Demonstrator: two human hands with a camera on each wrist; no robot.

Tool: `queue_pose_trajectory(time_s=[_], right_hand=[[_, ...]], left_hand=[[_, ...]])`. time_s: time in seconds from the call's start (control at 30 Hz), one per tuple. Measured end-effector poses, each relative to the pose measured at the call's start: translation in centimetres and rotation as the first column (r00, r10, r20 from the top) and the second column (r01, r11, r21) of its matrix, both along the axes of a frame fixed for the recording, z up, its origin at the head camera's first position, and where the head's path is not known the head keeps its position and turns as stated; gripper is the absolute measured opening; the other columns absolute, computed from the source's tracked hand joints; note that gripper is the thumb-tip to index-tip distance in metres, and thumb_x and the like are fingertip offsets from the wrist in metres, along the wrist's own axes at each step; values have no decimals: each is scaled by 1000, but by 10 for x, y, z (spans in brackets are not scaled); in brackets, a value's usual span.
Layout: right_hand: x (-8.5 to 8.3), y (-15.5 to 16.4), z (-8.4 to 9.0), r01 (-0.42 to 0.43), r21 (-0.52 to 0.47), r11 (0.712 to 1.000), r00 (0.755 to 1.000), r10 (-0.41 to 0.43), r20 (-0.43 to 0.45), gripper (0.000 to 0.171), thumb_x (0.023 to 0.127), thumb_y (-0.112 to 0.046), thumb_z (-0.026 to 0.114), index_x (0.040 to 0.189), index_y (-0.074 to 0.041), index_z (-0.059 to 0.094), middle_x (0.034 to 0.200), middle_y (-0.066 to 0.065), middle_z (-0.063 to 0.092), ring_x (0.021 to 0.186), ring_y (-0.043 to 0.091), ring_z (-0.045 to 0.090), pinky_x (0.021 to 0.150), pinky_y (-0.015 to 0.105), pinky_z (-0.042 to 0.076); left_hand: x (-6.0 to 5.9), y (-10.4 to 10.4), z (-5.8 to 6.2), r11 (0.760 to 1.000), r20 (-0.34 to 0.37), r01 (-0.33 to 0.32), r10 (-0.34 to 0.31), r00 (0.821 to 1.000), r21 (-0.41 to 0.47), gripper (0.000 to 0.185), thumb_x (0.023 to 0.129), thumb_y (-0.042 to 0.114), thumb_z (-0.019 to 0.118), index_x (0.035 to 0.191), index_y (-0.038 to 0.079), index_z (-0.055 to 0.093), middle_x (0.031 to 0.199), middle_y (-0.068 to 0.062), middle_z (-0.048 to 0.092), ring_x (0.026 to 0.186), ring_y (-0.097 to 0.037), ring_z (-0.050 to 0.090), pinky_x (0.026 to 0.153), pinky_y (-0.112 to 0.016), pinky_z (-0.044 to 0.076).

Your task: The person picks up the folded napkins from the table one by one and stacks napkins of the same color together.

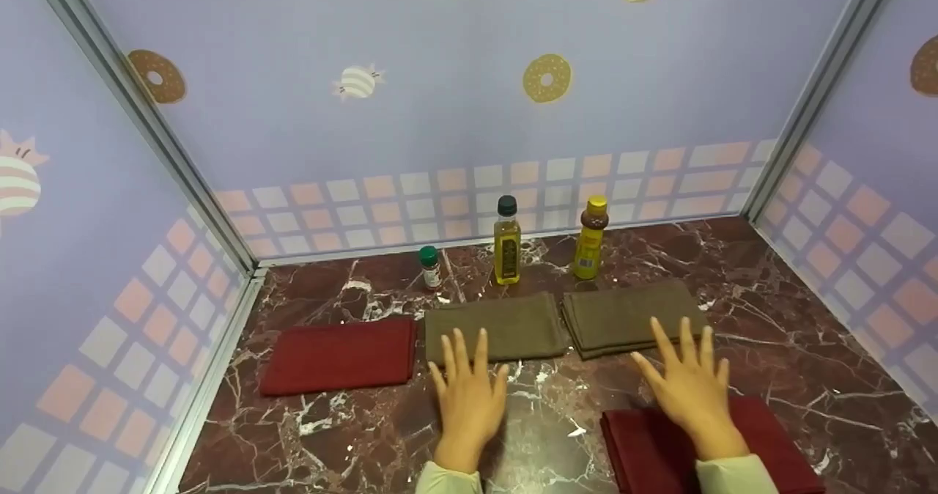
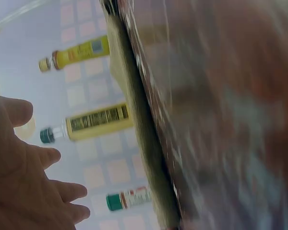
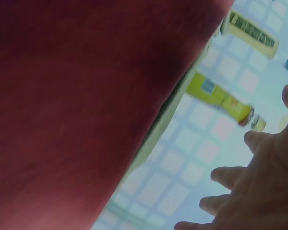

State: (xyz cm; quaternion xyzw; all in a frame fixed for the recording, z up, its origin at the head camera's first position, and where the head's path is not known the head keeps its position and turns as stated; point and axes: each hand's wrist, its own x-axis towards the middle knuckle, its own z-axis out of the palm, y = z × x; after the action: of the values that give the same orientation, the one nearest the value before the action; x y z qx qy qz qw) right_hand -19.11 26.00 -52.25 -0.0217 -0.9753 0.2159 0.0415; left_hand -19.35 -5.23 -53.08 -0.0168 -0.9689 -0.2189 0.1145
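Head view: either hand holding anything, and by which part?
Nothing held. The left hand and the right hand are spread flat, fingers straight, just short of the two olive cloths.

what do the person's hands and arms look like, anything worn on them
Both hands are bare: no gloves, rings or watch visible on the left hand or right hand. Each wrist ends in a pale, cream-coloured long sleeve cuff, plain and unmarked.

Left hand (image 1: 467,390) flat, fingers spread, right hand (image 1: 687,384) likewise, palms down

Two bare hands, pale cream long sleeves (image 1: 736,474), snug cuffs
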Motion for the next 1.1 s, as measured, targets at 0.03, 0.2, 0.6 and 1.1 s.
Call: queue_pose_trajectory(time_s=[0.03,0.2,0.6,1.1], right_hand=[[3,5,0,12,0,1000,1000,-12,7,77,99,-64,33,160,-27,6,162,23,-9,143,49,-20,103,77,-8],[22,33,-4,74,-13,997,996,-73,48,77,100,-65,27,160,-27,0,160,23,-16,140,51,-26,100,80,-7],[62,87,-19,223,-10,975,962,-218,162,81,99,-68,25,159,-22,-5,156,33,-14,136,61,-20,97,83,-5],[83,124,-16,187,49,981,822,-184,539,109,88,-83,18,153,2,-4,137,53,21,117,75,28,84,82,32]], left_hand=[[0,5,-1,1000,5,12,-12,1000,-1,68,100,49,48,157,20,29,162,-21,13,149,-41,5,114,-67,5],[2,29,-2,997,12,76,-75,997,-23,69,99,51,47,158,21,27,163,-19,11,149,-41,5,114,-66,7],[7,93,-7,969,61,225,-220,974,-99,67,99,54,46,158,28,28,162,-16,18,150,-36,10,115,-65,11],[24,128,-11,894,196,388,-348,917,-226,69,93,58,56,154,33,35,142,-7,53,139,-30,39,113,-57,27]])
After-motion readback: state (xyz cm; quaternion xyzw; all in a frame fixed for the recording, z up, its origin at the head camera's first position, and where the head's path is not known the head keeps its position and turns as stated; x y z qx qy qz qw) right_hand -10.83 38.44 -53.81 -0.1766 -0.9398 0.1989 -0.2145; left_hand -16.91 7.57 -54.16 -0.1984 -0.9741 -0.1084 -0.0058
